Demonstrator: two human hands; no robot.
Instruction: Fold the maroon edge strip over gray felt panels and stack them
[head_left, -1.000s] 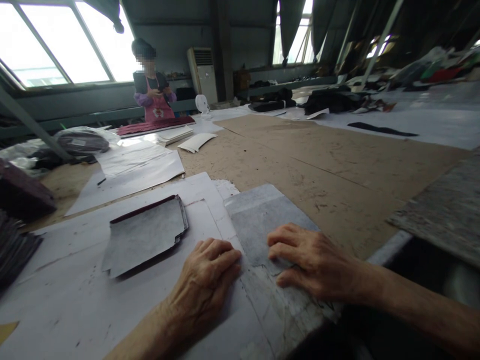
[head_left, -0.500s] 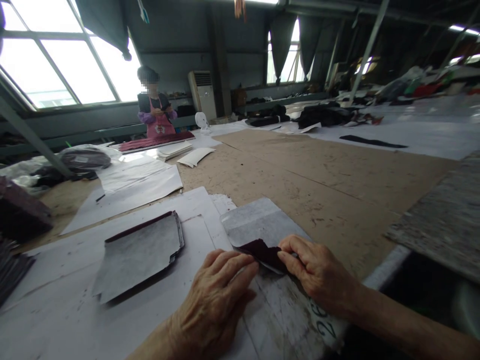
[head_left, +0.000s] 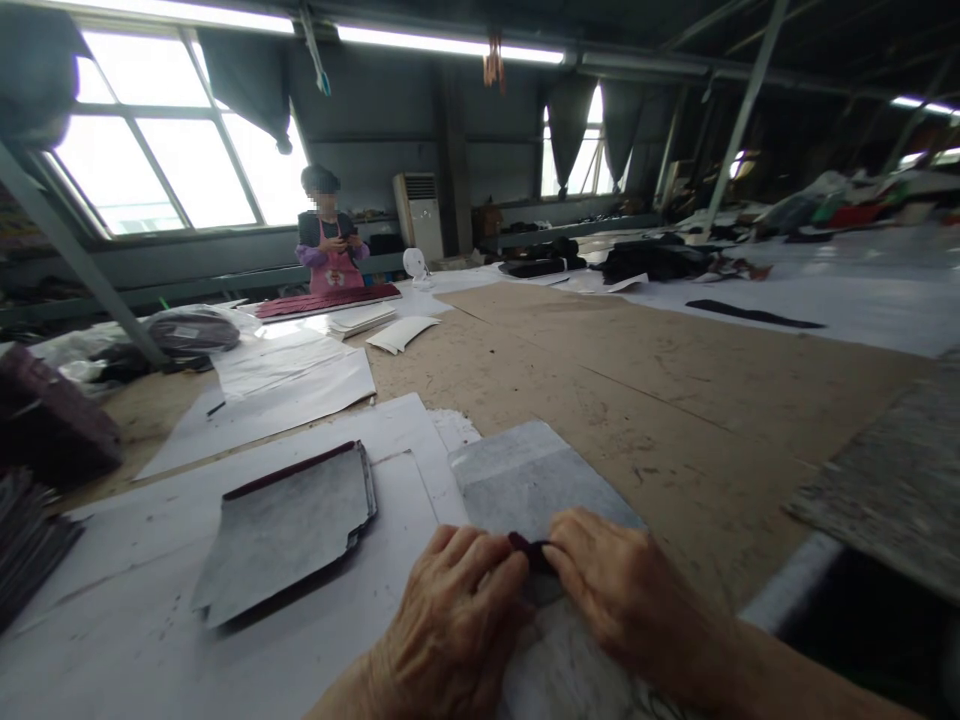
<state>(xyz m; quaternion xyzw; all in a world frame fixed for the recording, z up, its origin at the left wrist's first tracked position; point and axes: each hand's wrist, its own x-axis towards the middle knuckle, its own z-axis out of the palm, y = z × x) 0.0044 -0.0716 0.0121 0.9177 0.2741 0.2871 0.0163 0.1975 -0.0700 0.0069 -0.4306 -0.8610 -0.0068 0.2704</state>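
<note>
A grey-backed fabric piece (head_left: 536, 470) lies at the table's near edge, its dark maroon edge (head_left: 534, 552) folded up toward me. My left hand (head_left: 457, 605) presses that edge with bent fingers; its fingertips are partly hidden. From the other side my right hand (head_left: 615, 580) pinches the same dark edge between thumb and fingers, close to the left hand. Both hands cover much of the piece's near side. To the left, a stack of similar grey pieces (head_left: 289, 535) with dark folded edges rests on white paper (head_left: 135, 600).
Brown board (head_left: 600, 350) covers the middle of the table. Dark stacks (head_left: 34, 540) stand at the left edge, and a grey felt-like slab (head_left: 885, 470) at the right. Beyond the table, a person in a pink apron (head_left: 334, 268) stands behind maroon fabric (head_left: 326, 300).
My right hand has moved left, close beside my left hand, and the dark edge between them is now mostly covered. The view has tilted up slightly.
</note>
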